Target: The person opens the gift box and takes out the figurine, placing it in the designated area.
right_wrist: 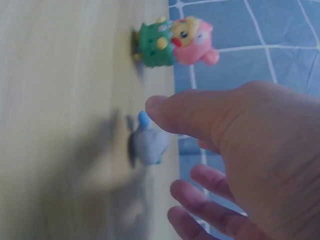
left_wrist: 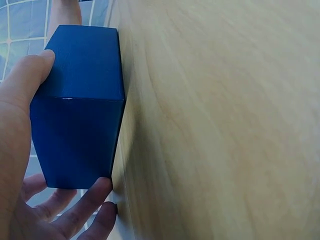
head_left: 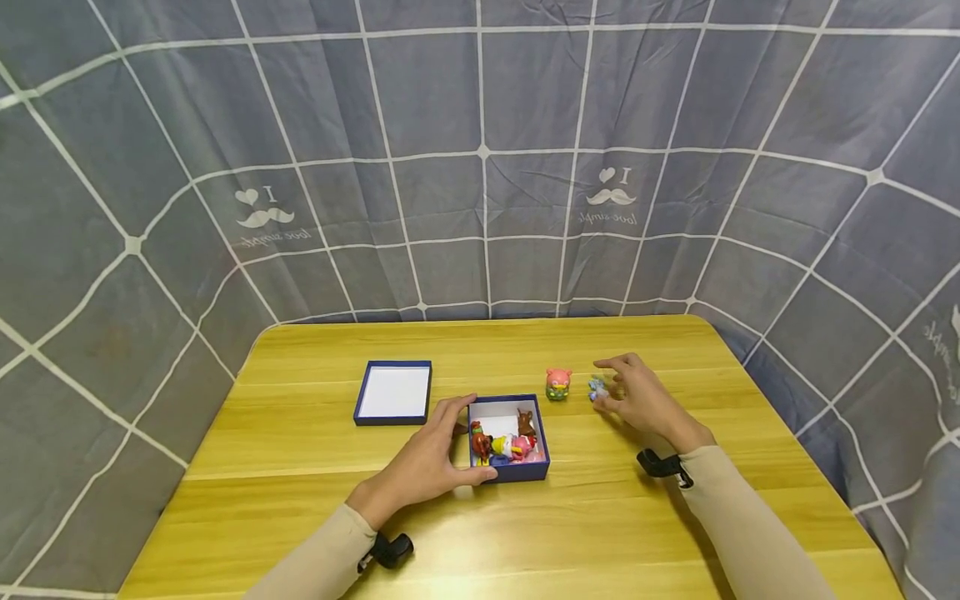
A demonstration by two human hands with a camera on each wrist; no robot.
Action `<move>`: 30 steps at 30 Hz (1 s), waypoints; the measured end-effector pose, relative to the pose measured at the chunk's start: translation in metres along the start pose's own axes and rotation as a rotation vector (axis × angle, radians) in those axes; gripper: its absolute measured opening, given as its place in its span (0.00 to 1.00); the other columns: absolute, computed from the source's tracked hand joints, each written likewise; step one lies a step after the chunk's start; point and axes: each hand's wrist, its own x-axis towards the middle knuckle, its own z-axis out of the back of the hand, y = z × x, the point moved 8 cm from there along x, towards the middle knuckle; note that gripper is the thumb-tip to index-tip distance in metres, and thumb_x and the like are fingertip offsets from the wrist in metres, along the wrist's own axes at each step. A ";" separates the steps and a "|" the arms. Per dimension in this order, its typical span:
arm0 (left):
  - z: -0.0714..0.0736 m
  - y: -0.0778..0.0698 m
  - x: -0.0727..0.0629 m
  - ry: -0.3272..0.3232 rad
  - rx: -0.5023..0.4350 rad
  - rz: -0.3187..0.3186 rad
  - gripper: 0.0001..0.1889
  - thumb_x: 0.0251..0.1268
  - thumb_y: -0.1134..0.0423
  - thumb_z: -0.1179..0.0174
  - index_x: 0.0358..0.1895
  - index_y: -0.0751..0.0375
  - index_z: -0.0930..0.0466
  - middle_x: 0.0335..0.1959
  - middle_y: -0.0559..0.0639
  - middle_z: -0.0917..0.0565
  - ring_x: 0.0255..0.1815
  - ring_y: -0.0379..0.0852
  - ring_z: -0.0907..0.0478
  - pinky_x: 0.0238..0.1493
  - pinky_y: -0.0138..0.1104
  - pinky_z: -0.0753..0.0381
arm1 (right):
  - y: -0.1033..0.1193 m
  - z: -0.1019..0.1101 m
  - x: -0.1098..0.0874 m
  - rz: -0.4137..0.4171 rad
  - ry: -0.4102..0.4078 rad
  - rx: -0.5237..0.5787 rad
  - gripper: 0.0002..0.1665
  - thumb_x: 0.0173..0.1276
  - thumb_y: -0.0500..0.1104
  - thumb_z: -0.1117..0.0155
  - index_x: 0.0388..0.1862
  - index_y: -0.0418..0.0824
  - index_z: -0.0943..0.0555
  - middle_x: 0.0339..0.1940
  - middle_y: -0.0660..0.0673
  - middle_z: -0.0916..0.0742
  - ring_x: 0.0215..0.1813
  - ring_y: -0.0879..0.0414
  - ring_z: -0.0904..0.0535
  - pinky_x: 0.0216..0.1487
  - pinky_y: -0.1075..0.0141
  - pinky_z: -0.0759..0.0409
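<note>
My left hand (head_left: 423,460) holds a blue box (head_left: 517,473) with a white inside, its thumb on the near wall and fingers at the far left corner. Small toy figures lie in the box, among them a brown one (head_left: 527,422), a pink one (head_left: 521,448) and a red-brown one (head_left: 480,442). My right hand (head_left: 637,396) is at a small blue-grey figurine (right_wrist: 150,145) on the table, thumb and fingers spread around it. In the right wrist view the thumb looks apart from it. A pink and green figurine (head_left: 558,384) stands upright just left of that hand.
A blue box lid (head_left: 393,393) with a white inside lies upturned at the left, behind my left hand. The wooden table (head_left: 600,533) carries everything. Its far edge meets a grey curtain (head_left: 442,200) with white grid lines, which also hangs along both sides.
</note>
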 end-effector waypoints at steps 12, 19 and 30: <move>-0.001 0.001 0.001 0.016 0.006 0.009 0.65 0.66 0.29 0.17 0.97 0.50 0.44 0.91 0.57 0.33 0.77 0.60 0.16 0.80 0.61 0.16 | 0.035 0.016 -0.005 0.066 -0.095 -0.033 0.37 0.79 0.38 0.17 0.82 0.35 0.18 0.73 0.27 0.17 0.68 0.31 0.16 0.69 0.33 0.12; 0.004 -0.001 0.001 0.027 0.015 -0.005 0.65 0.66 0.30 0.17 0.97 0.51 0.45 0.92 0.59 0.35 0.83 0.64 0.20 0.84 0.63 0.19 | 0.061 0.020 -0.004 0.157 -0.128 -0.077 0.34 0.75 0.36 0.15 0.77 0.32 0.16 0.69 0.28 0.14 0.69 0.31 0.15 0.72 0.32 0.14; 0.004 0.000 0.000 0.061 0.011 -0.001 0.68 0.65 0.32 0.15 0.98 0.50 0.49 0.94 0.60 0.36 0.89 0.64 0.26 0.88 0.63 0.24 | 0.108 0.012 -0.008 0.299 -0.113 -0.115 0.32 0.73 0.37 0.13 0.73 0.33 0.13 0.64 0.33 0.11 0.67 0.36 0.13 0.69 0.38 0.11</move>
